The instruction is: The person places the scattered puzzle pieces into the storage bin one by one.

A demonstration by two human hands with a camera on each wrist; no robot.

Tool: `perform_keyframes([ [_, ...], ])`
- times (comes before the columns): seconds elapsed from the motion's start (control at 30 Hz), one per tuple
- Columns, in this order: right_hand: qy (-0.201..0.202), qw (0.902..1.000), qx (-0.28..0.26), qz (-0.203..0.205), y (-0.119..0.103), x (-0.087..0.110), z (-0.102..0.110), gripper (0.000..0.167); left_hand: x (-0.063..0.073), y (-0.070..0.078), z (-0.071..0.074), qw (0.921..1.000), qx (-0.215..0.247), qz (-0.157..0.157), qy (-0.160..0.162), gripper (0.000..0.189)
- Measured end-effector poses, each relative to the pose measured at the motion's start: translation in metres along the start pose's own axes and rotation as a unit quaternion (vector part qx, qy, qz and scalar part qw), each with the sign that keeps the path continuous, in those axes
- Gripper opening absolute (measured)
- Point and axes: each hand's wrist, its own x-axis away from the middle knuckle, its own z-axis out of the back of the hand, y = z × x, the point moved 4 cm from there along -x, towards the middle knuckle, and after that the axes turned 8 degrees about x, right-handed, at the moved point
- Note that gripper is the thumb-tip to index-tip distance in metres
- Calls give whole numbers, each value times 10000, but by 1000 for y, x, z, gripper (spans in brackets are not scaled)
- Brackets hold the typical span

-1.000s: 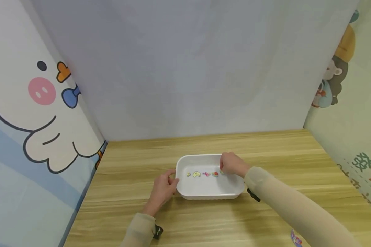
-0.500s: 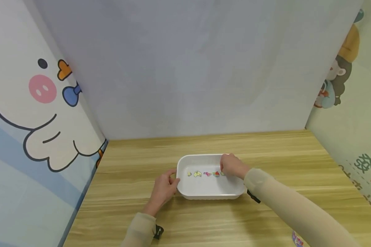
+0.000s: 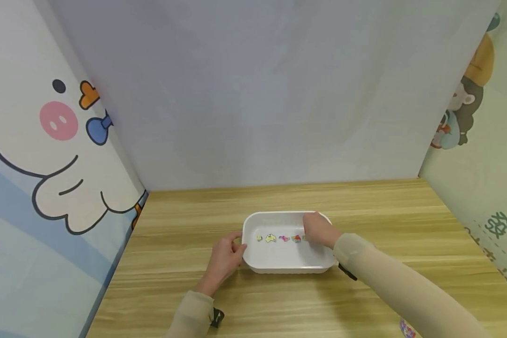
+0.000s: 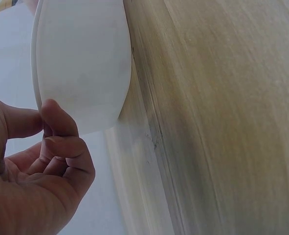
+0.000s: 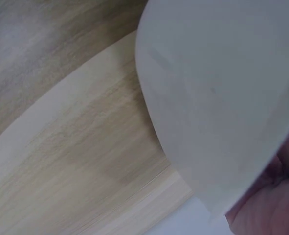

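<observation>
A white plastic tray (image 3: pixel 274 258) with rounded corners sits on the table. My left hand (image 3: pixel 226 258) pinches its left rim between thumb and fingers; the left wrist view shows this hand (image 4: pixel 51 166) at the edge of the tray wall (image 4: pixel 83 54). Inside the tray lies a row of small flat colourful sticker-like pieces, among them a yellow one (image 3: pixel 271 238), a pink-purple one (image 3: pixel 284 239) and a red-and-green one (image 3: pixel 296 239). My right hand (image 3: pixel 319 230) reaches down into the tray's right end, partly over a yellowish piece (image 3: pixel 304 238). Its fingertips are hidden; the tray wall (image 5: pixel 208 88) blocks them in the right wrist view.
The tray stands on a wood-grain table (image 3: pixel 173 220). Near the front right, partly under my right sleeve, lies a purple-pink printed piece (image 3: pixel 407 328). A pale cloth wall (image 3: pixel 270 117) rises behind, and printed cartoon panels (image 3: pixel 59 159) flank the table.
My right hand has shifted slightly within the tray's right end and covers more of the last piece. The left hand keeps its grip on the rim. The head view has shifted slightly.
</observation>
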Motion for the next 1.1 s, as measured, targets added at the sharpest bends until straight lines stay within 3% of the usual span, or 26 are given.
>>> perform_keyframes([
  [0.23,-31,9997,-226,-107,12,9,7,9,0,7,-6,9999,-50,-13,-97,37],
  [0.47,396,9984,-297,271,27,37,46,4,-1,7,-11,9999,-98,89,-103,38],
  [0.77,550,9963,-651,69,76,76,78,10,1,4,-8,9992,-254,316,-34,39],
  [0.93,653,9964,-530,58,107,100,76,9,3,6,-5,9992,-275,295,-19,40],
  [1.1,229,9960,-843,-200,136,118,51,7,3,7,-5,9993,-281,236,-30,40],
])
